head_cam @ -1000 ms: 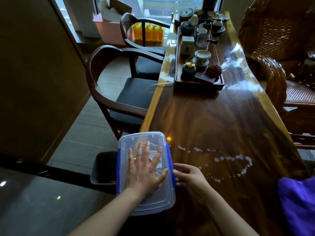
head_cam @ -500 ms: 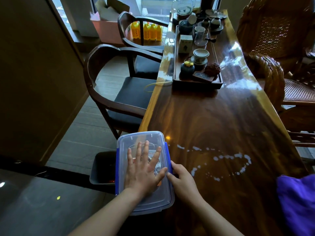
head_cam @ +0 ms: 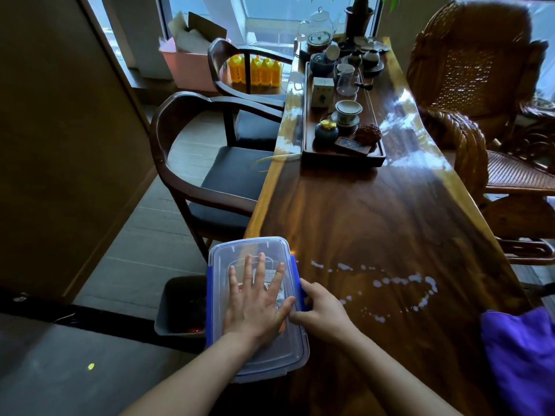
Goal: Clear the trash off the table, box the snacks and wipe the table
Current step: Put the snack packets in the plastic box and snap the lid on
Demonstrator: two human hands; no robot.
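Observation:
A clear plastic box (head_cam: 246, 250) with blue side clips sits at the near left edge of the wooden table (head_cam: 375, 223), its lid on and snack packets dimly visible inside. My left hand (head_cam: 258, 301) lies flat on the lid with fingers spread. My right hand (head_cam: 321, 310) curls its fingers round the blue clip (head_cam: 295, 271) on the box's right side. White spilled drops (head_cam: 399, 280) trail across the table to the right of the box. A purple cloth (head_cam: 522, 352) lies at the near right corner.
A dark bin (head_cam: 180, 307) stands on the floor left of the box. A tea tray (head_cam: 306, 139) with cups and pots fills the far part of the table. Two dark wooden chairs (head_cam: 210, 175) stand on the left, a wicker chair (head_cam: 480, 85) on the right.
My right hand moved left from the table beside the box and closed on the blue right clip. My left hand stayed flat on the lid.

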